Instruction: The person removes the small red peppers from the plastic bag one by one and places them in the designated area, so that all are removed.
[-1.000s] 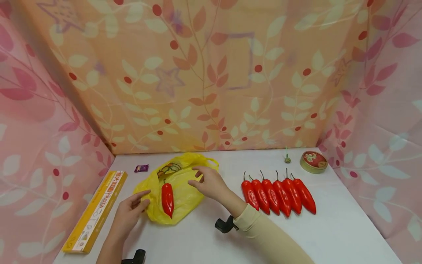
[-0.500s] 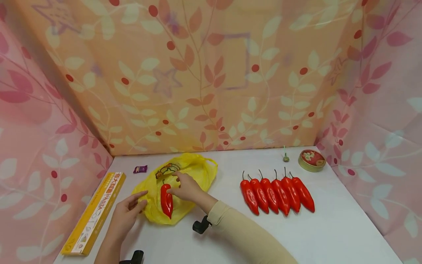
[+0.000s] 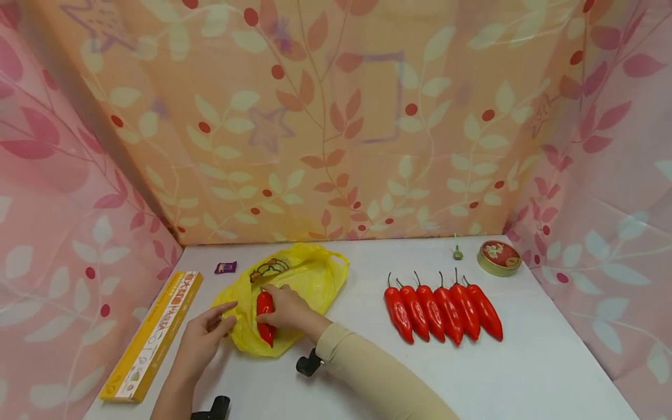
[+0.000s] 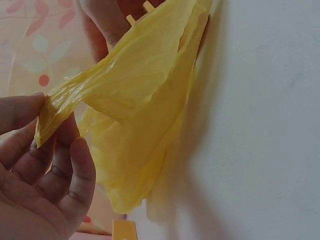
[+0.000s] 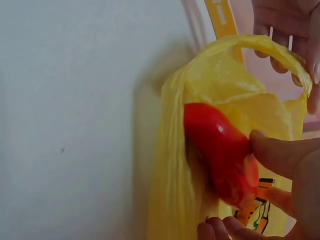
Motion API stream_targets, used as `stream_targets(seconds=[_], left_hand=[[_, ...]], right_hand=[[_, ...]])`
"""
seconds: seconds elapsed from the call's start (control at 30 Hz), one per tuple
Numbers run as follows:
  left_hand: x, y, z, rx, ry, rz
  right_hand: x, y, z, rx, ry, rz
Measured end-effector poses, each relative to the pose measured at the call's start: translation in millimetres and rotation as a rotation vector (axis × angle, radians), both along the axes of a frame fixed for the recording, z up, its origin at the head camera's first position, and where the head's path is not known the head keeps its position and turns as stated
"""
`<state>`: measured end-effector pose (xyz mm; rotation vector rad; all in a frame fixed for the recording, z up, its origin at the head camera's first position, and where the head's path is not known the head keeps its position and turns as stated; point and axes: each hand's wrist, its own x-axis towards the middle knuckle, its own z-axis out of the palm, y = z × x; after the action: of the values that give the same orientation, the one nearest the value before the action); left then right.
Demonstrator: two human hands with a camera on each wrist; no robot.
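Note:
A yellow plastic bag [image 3: 322, 271] lies on its side on the table, its mouth spread toward me. My left hand [image 3: 199, 338] pinches the bag's edge between thumb and fingertips, drawing the film taut in the left wrist view [image 4: 140, 85]. Inside the mouth is a glossy red chili pepper [image 5: 217, 137], stem pointing away from me in the head view. My right hand [image 3: 291, 309] reaches into the opening and grips this pepper, thumb on its near side and fingers around the other. The hand partly covers the pepper's middle.
To the right, several red chili peppers [image 3: 448, 309] lie side by side in a row. Behind them are a round red-topped tin [image 3: 500, 258] and a small green-stemmed object [image 3: 458, 255]. A long yellow pasta box [image 3: 152, 338] and a purple wrapped candy [image 3: 226, 267] are at left.
My right hand has moved left from above the bag, down onto the red chili pepper, and taken hold of it. My left hand stays at the bag's edge.

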<state>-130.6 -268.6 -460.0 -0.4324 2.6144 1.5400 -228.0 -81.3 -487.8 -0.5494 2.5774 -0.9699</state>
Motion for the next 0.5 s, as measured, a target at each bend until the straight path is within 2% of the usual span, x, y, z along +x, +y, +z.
stream_targets(seconds=[0.2, 0.4, 0.5], left_hand=[[2.3, -0.4, 1.5, -0.022, 0.012, -0.001], [2.9, 0.6, 2.0, -0.025, 0.021, -0.01], [2.2, 1.4, 1.3, -0.024, 0.022, -0.006]], right_hand=[[1.9, -4.1, 4.8, -0.023, -0.052, -0.058], [2.5, -4.0, 3.1, 0.003, 0.008, -0.049], [2.9, -2.5, 2.2, 0.007, 0.009, -0.043]])
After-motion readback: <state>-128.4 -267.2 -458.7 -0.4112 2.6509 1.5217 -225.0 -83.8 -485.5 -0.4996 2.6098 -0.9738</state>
